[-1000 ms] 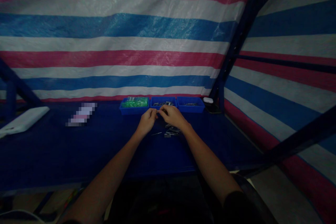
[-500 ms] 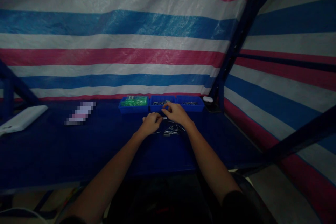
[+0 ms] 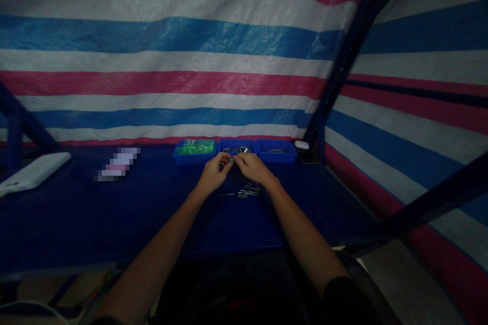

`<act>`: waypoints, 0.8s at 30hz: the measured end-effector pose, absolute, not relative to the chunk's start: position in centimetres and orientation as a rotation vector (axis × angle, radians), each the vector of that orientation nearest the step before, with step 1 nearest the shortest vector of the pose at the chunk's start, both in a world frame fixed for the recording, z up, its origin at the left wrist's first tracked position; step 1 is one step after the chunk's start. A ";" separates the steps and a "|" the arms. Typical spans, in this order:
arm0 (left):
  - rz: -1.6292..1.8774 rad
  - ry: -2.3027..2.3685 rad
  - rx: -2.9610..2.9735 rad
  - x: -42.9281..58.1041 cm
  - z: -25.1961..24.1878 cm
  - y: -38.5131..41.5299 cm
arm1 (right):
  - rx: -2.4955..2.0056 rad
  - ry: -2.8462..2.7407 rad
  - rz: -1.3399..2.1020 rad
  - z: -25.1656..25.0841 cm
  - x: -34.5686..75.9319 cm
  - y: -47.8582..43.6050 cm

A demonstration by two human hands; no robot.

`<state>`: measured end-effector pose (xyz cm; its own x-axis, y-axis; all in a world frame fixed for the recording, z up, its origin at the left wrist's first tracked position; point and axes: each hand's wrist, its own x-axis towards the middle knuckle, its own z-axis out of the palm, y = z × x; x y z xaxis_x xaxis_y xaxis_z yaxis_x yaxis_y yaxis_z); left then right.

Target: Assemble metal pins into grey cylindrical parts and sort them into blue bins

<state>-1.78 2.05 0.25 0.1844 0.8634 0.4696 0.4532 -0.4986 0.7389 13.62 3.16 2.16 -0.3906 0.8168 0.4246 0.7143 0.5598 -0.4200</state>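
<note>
My left hand and my right hand meet fingertip to fingertip over the dark blue table, just in front of the middle blue tray. Both hands are closed in a pinch around a small metal part held between them. A loose pile of small metal pieces lies on the table under my right wrist. The left blue tray holds green parts, the right blue tray holds thin metal pieces.
A white flat box lies at the table's left edge. A blurred pink and white item rests left of the trays. A small white object sits by the dark frame post. Striped tarpaulin walls the back and right.
My left hand has lifted from the table and my right hand has come back from the middle tray. They now meet again in front of it.
</note>
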 end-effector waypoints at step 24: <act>0.283 1.146 2.609 -1.8 1.6 -0.8 | -1.368 -1.872 0.009 1.8 14.6 3.8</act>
